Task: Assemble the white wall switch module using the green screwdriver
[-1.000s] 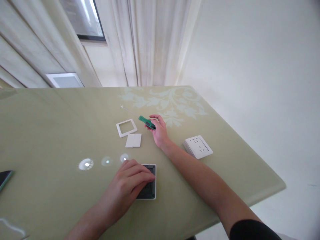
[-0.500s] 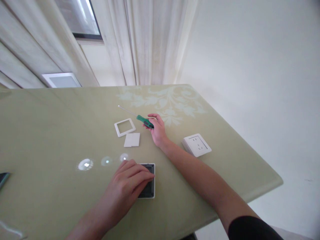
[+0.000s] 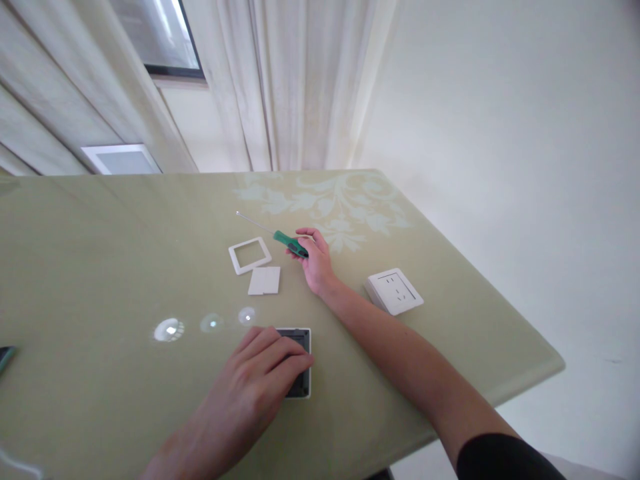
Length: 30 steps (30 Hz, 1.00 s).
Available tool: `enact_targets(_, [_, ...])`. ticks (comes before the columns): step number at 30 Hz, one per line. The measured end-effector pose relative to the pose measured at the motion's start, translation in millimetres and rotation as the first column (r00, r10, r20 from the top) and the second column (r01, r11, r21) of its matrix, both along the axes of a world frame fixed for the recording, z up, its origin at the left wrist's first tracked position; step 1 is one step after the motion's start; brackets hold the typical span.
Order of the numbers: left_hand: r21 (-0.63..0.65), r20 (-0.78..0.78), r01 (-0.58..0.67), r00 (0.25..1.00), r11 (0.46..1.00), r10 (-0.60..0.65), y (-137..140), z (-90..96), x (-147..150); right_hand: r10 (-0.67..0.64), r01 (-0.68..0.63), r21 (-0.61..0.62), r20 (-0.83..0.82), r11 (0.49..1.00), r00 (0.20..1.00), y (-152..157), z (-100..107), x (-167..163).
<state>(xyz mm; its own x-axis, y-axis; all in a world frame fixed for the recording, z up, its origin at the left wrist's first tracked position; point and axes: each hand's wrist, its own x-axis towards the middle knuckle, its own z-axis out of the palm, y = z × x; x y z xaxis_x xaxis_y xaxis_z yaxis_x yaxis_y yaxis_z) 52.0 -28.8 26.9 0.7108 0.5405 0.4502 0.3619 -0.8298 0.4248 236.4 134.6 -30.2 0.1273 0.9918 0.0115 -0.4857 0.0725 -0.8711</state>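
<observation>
My left hand (image 3: 250, 383) is closed over a wall switch (image 3: 302, 383) with a dark grey inside and a white rim, flat on the table near me. Its fingers hide most of the switch, so how they grip cannot be made out. Farther out, my right hand (image 3: 317, 260) holds a green-handled screwdriver (image 3: 291, 244), its thin metal shaft pointing to the far left. Left of that hand lies an empty white square frame (image 3: 233, 260). Two flat white cover pieces (image 3: 264, 280) sit side by side just below the frame.
A white wall socket (image 3: 396, 291) on its box stands right of my right forearm. The greenish table (image 3: 125, 267) has its right edge near a white wall (image 3: 525, 167). Curtains (image 3: 310, 87) hang behind. A dark object (image 3: 6, 357) lies at the far left.
My left hand has shifted slightly toward me, and a fingertip now reaches the switch's right rim. My right hand and the screwdriver have stayed almost still.
</observation>
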Motion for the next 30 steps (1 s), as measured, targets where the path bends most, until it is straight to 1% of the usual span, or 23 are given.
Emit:
enact_targets(6, [-0.018, -0.024, -0.037, 0.999, 0.999, 0.037, -0.4, -8.2, -2.2, 0.001, -0.001, 0.004, 0.004, 1.0, 1.0, -0.6, -0.7, -0.2])
enact_targets(9, [-0.044, -0.008, -0.044, 0.999, 0.998, 0.044, -1.0, -10.1, -1.1, 0.0, 0.0, 0.005, 0.006, 1.0, 1.0, -0.5, -1.1, -0.1])
enact_targets(12, [-0.122, 0.042, -0.08, 0.995, 0.989, 0.085, -0.3, -11.2, 1.1, -0.006, 0.006, 0.007, 0.006, 1.0, 1.0, 0.0, -1.4, -0.2])
enact_targets(15, [-0.236, 0.073, -0.114, 0.988, 0.965, 0.134, 1.2, -13.0, 2.8, -0.009, 0.009, 0.008, 0.005, 1.0, 1.0, 0.5, -1.6, -0.6])
enact_targets(18, [-0.331, 0.07, -0.149, 0.981, 0.932, 0.181, 1.4, -14.0, 3.6, -0.01, 0.01, 0.005, 0.003, 1.0, 1.0, 0.5, -1.6, -1.0])
enact_targets(20, [-0.363, 0.053, -0.173, 0.977, 0.916, 0.206, 0.6, -14.1, 4.0, -0.009, 0.009, 0.004, 0.002, 1.0, 1.0, 0.3, -1.6, -1.1])
enact_targets(27, [-0.369, -0.055, -0.28, 0.958, 0.886, 0.28, -1.1, -16.7, 4.7, -0.006, 0.006, 0.002, 0.002, 1.0, 1.0, -0.7, -0.1, -0.9])
enact_targets(30, [-0.339, -0.073, -0.287, 0.958, 0.896, 0.279, -1.9, -19.2, 5.3, -0.006, 0.006, 0.001, 0.003, 1.0, 1.0, -1.1, 0.9, -0.9])
